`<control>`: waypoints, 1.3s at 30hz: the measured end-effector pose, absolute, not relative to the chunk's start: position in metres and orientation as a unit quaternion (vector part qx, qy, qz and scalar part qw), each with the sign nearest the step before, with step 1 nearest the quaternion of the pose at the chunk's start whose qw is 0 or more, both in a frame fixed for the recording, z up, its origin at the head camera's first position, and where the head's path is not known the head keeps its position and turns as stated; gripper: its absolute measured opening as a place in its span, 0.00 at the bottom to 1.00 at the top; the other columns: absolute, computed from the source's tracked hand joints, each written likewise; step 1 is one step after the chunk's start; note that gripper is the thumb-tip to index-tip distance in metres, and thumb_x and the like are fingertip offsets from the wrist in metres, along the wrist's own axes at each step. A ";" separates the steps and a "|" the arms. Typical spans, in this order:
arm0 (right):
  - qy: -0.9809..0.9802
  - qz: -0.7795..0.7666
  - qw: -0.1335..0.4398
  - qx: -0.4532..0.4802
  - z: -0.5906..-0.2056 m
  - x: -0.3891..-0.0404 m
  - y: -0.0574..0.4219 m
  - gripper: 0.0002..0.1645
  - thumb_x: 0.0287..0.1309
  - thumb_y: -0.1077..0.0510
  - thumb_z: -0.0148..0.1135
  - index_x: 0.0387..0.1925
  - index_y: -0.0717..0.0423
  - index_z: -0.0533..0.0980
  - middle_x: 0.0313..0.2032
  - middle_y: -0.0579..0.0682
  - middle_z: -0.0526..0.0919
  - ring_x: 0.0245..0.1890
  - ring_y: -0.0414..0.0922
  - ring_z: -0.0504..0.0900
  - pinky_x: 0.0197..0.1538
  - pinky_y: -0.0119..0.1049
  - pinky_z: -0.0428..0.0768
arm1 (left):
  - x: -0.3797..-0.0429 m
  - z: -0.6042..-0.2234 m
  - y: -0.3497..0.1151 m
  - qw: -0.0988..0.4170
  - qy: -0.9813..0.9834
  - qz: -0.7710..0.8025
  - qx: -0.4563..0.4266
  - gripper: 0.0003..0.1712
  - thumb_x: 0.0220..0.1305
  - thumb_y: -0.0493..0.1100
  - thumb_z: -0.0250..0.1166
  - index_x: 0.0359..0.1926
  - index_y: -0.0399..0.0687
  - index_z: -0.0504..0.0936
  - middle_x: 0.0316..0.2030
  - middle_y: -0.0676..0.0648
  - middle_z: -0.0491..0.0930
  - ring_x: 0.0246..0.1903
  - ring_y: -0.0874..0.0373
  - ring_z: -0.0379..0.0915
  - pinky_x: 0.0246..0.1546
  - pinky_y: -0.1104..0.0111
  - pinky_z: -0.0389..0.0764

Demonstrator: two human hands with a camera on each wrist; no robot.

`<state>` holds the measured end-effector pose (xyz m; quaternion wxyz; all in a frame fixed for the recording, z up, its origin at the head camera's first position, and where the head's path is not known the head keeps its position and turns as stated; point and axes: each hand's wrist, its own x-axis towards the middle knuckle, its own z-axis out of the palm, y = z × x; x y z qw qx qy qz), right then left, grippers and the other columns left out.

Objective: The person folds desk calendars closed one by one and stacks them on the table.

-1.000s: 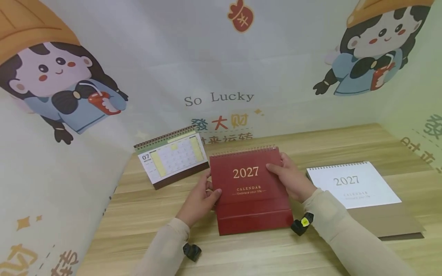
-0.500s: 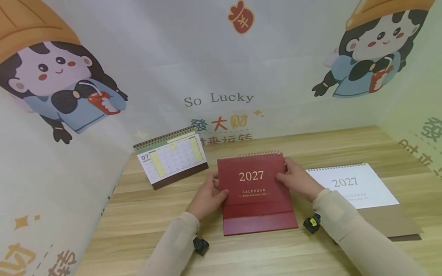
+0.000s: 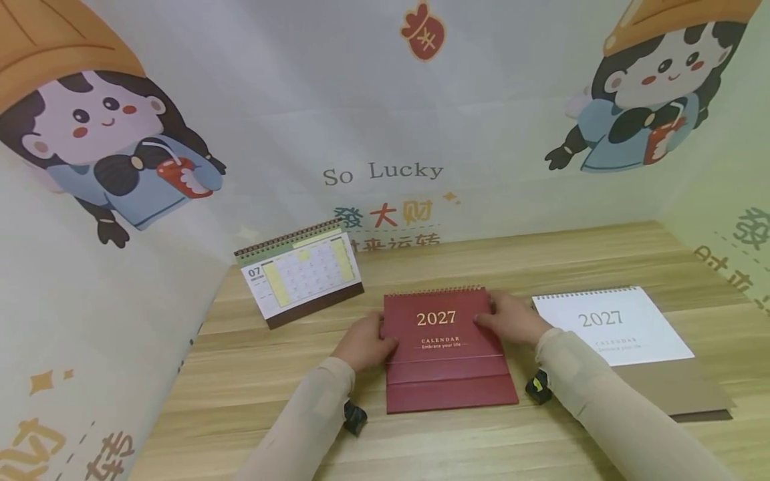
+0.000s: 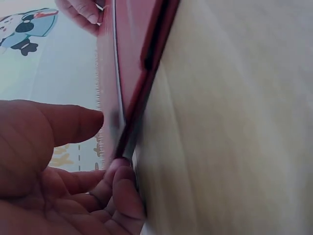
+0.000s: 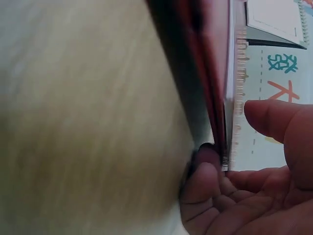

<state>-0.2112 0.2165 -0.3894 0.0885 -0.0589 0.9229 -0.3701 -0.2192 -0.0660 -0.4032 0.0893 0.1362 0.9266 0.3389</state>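
Observation:
A red desk calendar with "2027" in gold lies leaning back low over the table, its spiral-bound edge away from me. My left hand holds its left side, thumb over the front. In the left wrist view the fingers curl at the calendar's edge. On the opposite side my right hand holds the right edge, thumb on the cover. The right wrist view shows those fingers bent under the edge, close to the table. The calendar's back is hidden in the head view.
An open desk calendar showing "07" stands at the back left. To the right, a white "2027" calendar on a brown base sits partly behind my right forearm. Printed cloth walls close in the wooden table.
Between both hands, the red calendar has shifted slightly right and its spiral edge has come down, so it leans flatter. The two other calendars stay put.

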 end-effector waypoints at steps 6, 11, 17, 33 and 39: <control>0.929 -0.353 0.092 -0.053 -0.384 -0.210 0.223 0.37 0.68 0.50 0.55 0.69 0.70 0.61 0.59 0.70 0.75 0.61 0.67 0.71 0.62 0.62 0.67 | -0.219 -0.400 -0.065 0.101 0.920 0.353 0.135 0.30 0.65 0.42 0.66 0.65 0.34 0.71 0.40 0.44 0.81 0.40 0.54 0.75 0.53 0.54 0.75; 0.933 -0.346 0.070 -0.071 -0.381 -0.210 0.227 0.34 0.70 0.51 0.53 0.66 0.72 0.64 0.59 0.72 0.73 0.60 0.68 0.71 0.61 0.61 0.69 | -0.214 -0.393 -0.060 0.083 0.928 0.338 0.134 0.31 0.66 0.44 0.64 0.65 0.32 0.70 0.46 0.38 0.80 0.48 0.47 0.75 0.56 0.51 0.73; 0.944 -0.310 0.003 -0.114 -0.383 -0.212 0.212 0.29 0.69 0.54 0.56 0.62 0.72 0.69 0.58 0.70 0.74 0.61 0.65 0.72 0.62 0.59 0.68 | -0.209 -0.380 -0.039 0.048 0.938 0.289 0.185 0.30 0.68 0.49 0.61 0.65 0.36 0.72 0.60 0.32 0.70 0.62 0.38 0.65 0.62 0.49 0.67; 0.975 -0.151 0.064 -0.151 -0.409 -0.221 0.179 0.49 0.70 0.35 0.48 0.75 0.67 0.50 0.74 0.70 0.48 0.74 0.66 0.43 0.68 0.68 0.50 | -0.222 -0.407 -0.023 0.144 0.963 0.045 0.225 0.38 0.76 0.66 0.38 0.79 0.56 0.50 0.78 0.40 0.38 0.75 0.39 0.29 0.68 0.40 0.47; 0.977 -0.120 0.091 -0.150 -0.434 -0.231 0.185 0.54 0.68 0.29 0.43 0.76 0.64 0.47 0.76 0.66 0.42 0.75 0.63 0.36 0.63 0.75 0.48 | -0.216 -0.401 -0.021 0.158 0.965 0.007 0.209 0.39 0.75 0.68 0.37 0.79 0.60 0.47 0.78 0.45 0.37 0.76 0.43 0.29 0.69 0.41 0.47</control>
